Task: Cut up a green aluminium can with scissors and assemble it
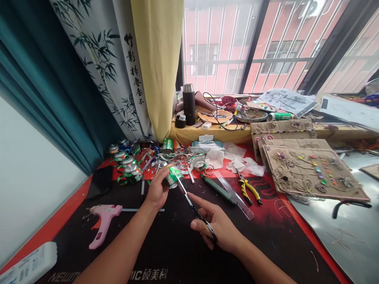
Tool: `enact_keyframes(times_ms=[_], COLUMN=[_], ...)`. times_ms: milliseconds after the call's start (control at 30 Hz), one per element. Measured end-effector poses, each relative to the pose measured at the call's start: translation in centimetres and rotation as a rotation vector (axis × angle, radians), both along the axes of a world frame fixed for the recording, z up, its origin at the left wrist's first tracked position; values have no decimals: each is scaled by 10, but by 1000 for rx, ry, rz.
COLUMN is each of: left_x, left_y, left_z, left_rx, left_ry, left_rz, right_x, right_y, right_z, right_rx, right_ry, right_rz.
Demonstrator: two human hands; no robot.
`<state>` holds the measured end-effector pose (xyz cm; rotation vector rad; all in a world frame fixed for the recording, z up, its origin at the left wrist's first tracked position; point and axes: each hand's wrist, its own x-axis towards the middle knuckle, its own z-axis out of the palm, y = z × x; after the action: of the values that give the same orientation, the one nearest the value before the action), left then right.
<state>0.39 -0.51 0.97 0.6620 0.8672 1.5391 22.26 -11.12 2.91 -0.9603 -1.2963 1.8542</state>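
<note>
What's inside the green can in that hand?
The green can sits in the left hand, and the scissors reach its end. The can's wall and the hand cover its inside, so nothing in there shows.

Hot glue gun lies left of the left hand, pliers beyond the right hand

The can you held was green and silver, your scissors black, the glue gun pink, the pliers yellow and black, the curtain bamboo-patterned.
</note>
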Motion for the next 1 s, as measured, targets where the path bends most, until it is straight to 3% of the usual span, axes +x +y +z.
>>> enact_keyframes(times_ms=[1000], left_x=[1], left_y=[0], left_z=[0], left_rx=[7], left_ry=[26], left_rz=[23], right_x=[-1], right_y=[-4], right_z=[11], right_rx=[61], right_ry=[-198], right_rz=[-24])
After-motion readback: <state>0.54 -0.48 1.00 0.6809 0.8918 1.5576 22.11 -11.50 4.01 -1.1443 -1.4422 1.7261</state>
